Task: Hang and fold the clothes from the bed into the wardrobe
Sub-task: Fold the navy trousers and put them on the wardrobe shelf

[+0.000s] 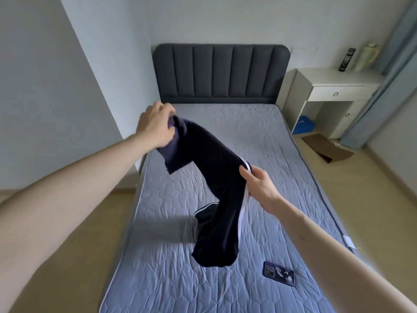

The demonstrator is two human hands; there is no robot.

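Navy track trousers (pixel 216 177) with white side stripes hang in the air between your two hands, above the middle of the bed (pixel 282 154). Your left hand (pixel 155 126) grips one end of the fabric, up near the headboard (pixel 221 73), with fingers curled over the bunched cloth. Your right hand (pixel 259 186) pinches the garment further along, thumb on top at the striped edge, so the cloth sags in a slope from left to right. Below your right hand the rest of the trousers drops down, and the lower end hangs just above the quilted blue-grey mattress cover (whether it touches the surface you cannot tell from this angle). A second leg with white stripes folds behind the hanging part. A dark phone (pixel 278 273) lies flat on the mattress, near the hanging end and to its right, apart from the cloth. Beyond the bed on the right stands a white bedside table (pixel 334 93), with a brown cardboard box (pixel 327 147) on the floor in front of it.
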